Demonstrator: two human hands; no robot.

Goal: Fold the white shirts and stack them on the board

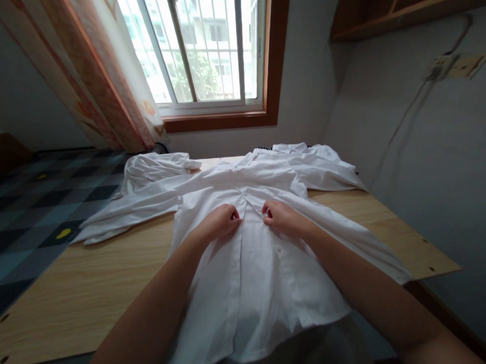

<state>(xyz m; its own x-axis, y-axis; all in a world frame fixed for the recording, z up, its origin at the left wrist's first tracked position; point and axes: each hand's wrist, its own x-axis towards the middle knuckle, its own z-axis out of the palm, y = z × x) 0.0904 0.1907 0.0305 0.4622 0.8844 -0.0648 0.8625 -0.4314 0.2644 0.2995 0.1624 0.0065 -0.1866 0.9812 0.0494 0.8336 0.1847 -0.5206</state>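
A white button-up shirt (255, 267) lies front side up on a wooden board, its front parted below the upper chest and its hem hanging over the near edge. My left hand (224, 220) pinches the left front edge. Across the gap, my right hand (280, 218) is closed on the right front edge, where a small button shows lower down. One sleeve stretches out to the left over the board; another part of white cloth slants down to the right beside my right forearm.
More white clothing (154, 167) is bunched at the far left of the wooden board (110, 268), and further white garments (290, 149) lie at its far right. A checked bedspread (11, 224) is on the left. Behind are a window (205, 49) and curtain (88, 65); a cable hangs on the right wall.
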